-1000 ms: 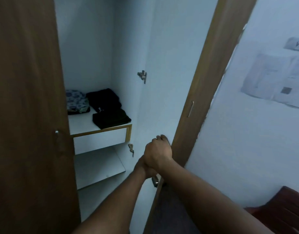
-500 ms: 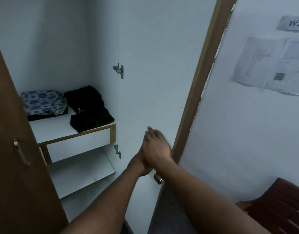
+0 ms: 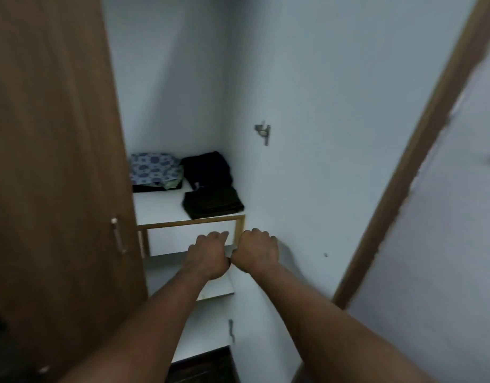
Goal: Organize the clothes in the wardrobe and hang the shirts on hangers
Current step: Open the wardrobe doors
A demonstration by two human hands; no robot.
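Reaching for clothes: three folded pieces on the white wooden-edged shelf (image 3: 161,208); blue-and-white patterned folded cloth (image 3: 154,168) at left, black folded garment (image 3: 206,168) at back right, dark olive folded garment (image 3: 213,201) just in front of it.
Left hand (image 3: 210,252): fingers curled, just below the shelf edge; whether gripping anything, cannot tell.
Right hand (image 3: 257,251): curled likewise, just beside the left; hold hidden too.
Best first move: probably both palms under the front garment, lifted flat to keep the fold.
Brown wooden left door (image 3: 53,134): covering part of the shelf; better swung wider first.
Hangers: none visible.
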